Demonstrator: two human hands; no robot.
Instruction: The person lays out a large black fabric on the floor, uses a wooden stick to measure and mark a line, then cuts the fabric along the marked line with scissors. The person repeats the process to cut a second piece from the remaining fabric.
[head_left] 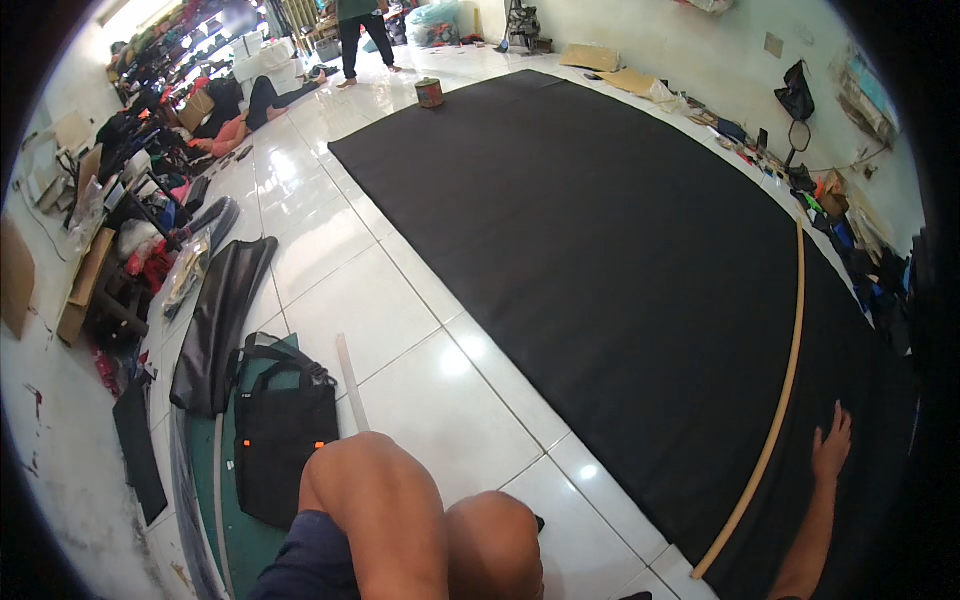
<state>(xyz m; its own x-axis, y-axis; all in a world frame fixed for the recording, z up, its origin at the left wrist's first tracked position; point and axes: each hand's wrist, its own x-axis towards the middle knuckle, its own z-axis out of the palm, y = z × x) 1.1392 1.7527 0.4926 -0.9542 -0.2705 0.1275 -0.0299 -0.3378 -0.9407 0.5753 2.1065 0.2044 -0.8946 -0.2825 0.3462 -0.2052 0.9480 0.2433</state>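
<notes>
A large sheet of black fabric point(590, 250) lies spread over the tiled floor, filling the middle and right. My right hand point(832, 445) rests on it near the right side, fingers stretched out, holding nothing. Left of that hand, a long thin wooden stick point(783, 410) lies across the fabric, apart from the fingers. A tin can point(429, 93) stands on the fabric's far left edge. My left hand is out of view. Both my bent knees show at the bottom.
Left of my knees, a black bag point(285, 440) lies on a green board point(205, 465), beside a folded black sheet point(222, 320) and a ruler-like strip point(350, 380). Piled goods line the left wall. Far back, one person point(365, 40) stands and another point(245, 125) lies down.
</notes>
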